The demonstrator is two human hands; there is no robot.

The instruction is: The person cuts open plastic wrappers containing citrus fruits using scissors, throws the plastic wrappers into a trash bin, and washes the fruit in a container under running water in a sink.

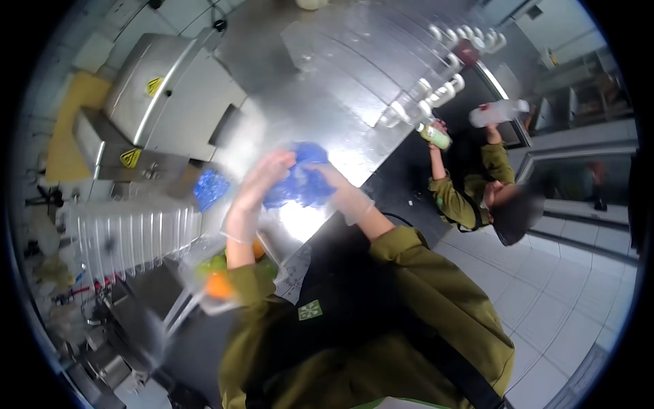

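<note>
I'm handling a crumpled, thin blue plastic bag or sheet point(306, 178) between both hands, over the brushed-steel worktable point(340, 102) near its body-side edge. My left hand point(268, 172) has its fingers bent onto the upper left of the plastic; my right hand point(335, 184) grasps its right side. Both wear loose clear gloves point(353, 208). Blur hides how tightly I'm gripping and whether anything is inside. As I judge it, shifting this limp plastic calls for both hands moving together, so that it doesn't sag or slip.

The worktable's edge slants up to my right, and beyond it a co-worker point(460, 203) holds bottles. On my left, close to my forearm, are a second crumpled blue plastic piece point(211, 189) and a pale tray point(216, 308) of orange and green produce point(219, 285). I have more elbow room forward than leftward.
</note>
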